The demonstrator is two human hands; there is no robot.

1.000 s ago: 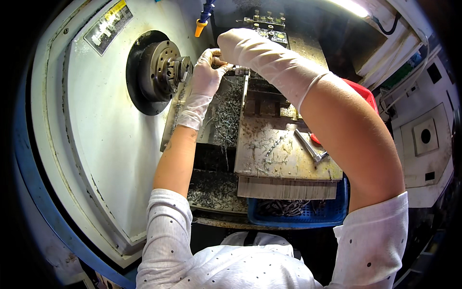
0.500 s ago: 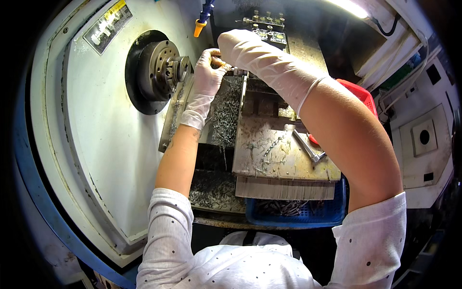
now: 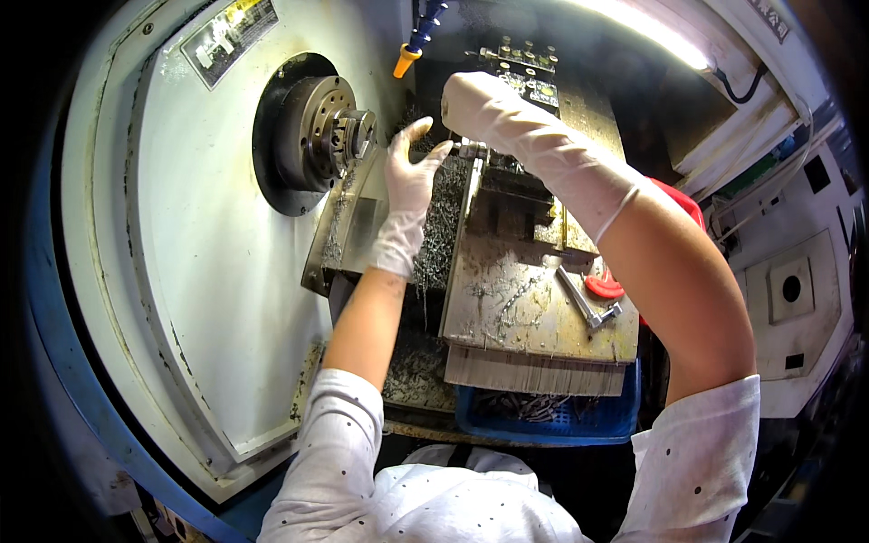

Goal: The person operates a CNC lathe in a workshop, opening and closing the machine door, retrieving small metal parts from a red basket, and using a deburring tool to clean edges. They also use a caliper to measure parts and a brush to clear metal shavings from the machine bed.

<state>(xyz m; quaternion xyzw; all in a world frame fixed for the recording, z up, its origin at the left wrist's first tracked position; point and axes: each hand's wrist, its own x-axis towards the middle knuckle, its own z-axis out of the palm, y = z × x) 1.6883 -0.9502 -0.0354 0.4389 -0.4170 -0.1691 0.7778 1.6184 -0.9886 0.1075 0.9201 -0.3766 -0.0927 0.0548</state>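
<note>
My left hand, in a thin white glove, is raised with thumb and fingers spread and nothing between them. Beside its fingertips is a small metal tool holder at the slide's edge. My right hand, gloved too, is bent over just beyond that holder. It looks closed, but its fingers curl out of sight, and whatever they hold is hidden. Left of my left hand, a round lathe chuck with a jawed front sticks out of the pale machine wall.
Metal shavings hang beside the slide plate. On the plate lie a T-shaped wrench and a red object. A blue basket with metal pieces sits below. An orange-tipped coolant nozzle and lit lamp are above.
My left hand's fingers have spread; before, they were pinched together close to the tool holder. The whole view has shifted slightly, and more of the red object shows beside my right arm.
</note>
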